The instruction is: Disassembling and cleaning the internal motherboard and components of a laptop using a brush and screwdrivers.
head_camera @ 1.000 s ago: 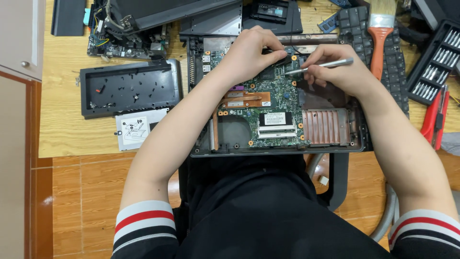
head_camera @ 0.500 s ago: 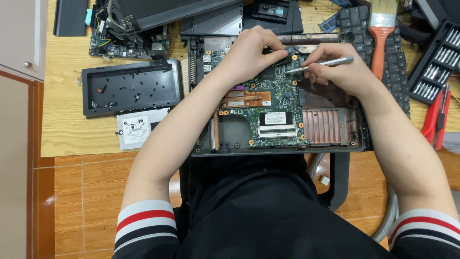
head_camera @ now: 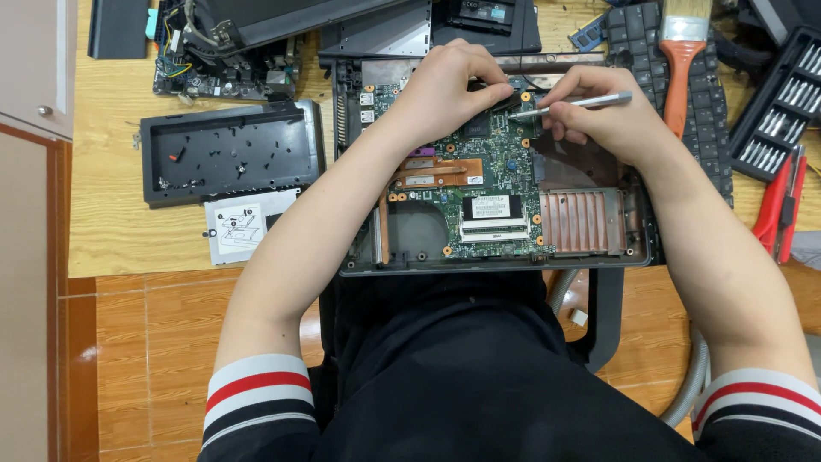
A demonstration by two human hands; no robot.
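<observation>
An opened laptop base lies at the desk's front edge, its green motherboard bare, with copper heat pipes and a finned copper heatsink. My left hand rests on the board's far part, fingers curled down on a dark part there. My right hand holds a slim silver screwdriver nearly flat, its tip pointing left to the board beside my left fingertips. What lies under the left fingers is hidden.
A black plastic cover and a hard drive lie to the left. Another circuit board and laptop parts sit at the back. A keyboard, an orange-handled brush, a bit set and red pliers lie to the right.
</observation>
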